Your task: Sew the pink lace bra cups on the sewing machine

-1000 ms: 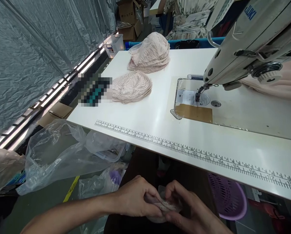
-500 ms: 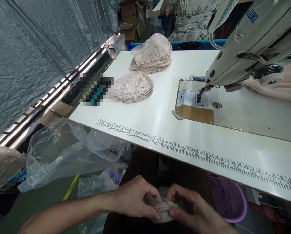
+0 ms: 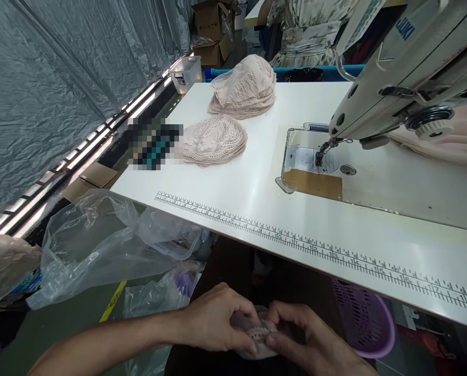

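Note:
Low in front of me, below the table's front edge, my left hand (image 3: pixel 216 321) and my right hand (image 3: pixel 304 339) are both closed on one small pink lace piece (image 3: pixel 256 334), pinching it between thumbs and fingers. Most of the piece is hidden by the fingers. On the white sewing table (image 3: pixel 257 183) lie two stacks of pink lace pieces: one nearer stack (image 3: pixel 213 140) and one taller stack (image 3: pixel 244 86) further back. The sewing machine (image 3: pixel 406 68) stands at the right, its needle (image 3: pixel 318 155) over the plate.
A printed ruler (image 3: pixel 315 248) runs along the table's front. Clear plastic bags (image 3: pixel 100 245) lie to the left on the floor. A purple basket (image 3: pixel 364 318) sits under the table at right. Cardboard boxes (image 3: pixel 210 31) and a white tub (image 3: pixel 184 73) stand at the back. Grey sheeting lines the left.
My hands have stayed in place below the table, with the fingers shifting slightly along the lace piece. The view has tilted a little.

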Action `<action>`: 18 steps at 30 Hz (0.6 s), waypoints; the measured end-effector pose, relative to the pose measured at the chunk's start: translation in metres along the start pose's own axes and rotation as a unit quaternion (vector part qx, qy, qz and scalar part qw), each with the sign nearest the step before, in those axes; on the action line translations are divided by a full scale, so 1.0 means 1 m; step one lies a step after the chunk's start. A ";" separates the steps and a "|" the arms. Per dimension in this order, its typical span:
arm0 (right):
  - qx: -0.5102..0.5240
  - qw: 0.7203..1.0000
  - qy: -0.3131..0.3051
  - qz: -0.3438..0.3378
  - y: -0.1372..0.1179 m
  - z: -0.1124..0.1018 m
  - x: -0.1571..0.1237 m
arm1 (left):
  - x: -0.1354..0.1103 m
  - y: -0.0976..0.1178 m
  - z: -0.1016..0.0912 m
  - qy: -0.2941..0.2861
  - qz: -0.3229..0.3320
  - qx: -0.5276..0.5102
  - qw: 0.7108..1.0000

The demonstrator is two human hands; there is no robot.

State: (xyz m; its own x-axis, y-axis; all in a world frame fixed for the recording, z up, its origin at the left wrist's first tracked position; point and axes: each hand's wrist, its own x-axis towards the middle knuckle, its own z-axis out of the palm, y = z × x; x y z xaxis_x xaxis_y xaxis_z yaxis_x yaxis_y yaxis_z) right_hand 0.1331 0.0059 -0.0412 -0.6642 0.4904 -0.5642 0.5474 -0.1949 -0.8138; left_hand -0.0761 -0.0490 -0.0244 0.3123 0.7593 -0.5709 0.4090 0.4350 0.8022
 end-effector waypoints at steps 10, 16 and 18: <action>-0.093 0.995 -0.023 0.005 -0.003 -0.001 0.001 | 0.006 -0.005 0.005 -0.018 0.005 -0.054 0.998; -0.075 0.995 -0.062 -0.024 0.003 -0.005 0.006 | 0.007 -0.010 0.005 -0.034 0.001 -0.092 0.995; -0.025 0.995 -0.084 -0.035 0.003 -0.008 0.007 | 0.006 -0.012 0.005 -0.041 -0.013 -0.104 0.994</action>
State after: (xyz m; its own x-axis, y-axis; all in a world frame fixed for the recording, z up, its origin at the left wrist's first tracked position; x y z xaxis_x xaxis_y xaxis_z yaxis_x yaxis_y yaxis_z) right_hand 0.1344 0.0153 -0.0461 -0.7754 0.3507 -0.5251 0.5186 -0.1206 -0.8464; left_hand -0.0747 -0.0524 -0.0380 0.3758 0.7087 -0.5970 0.2350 0.5503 0.8012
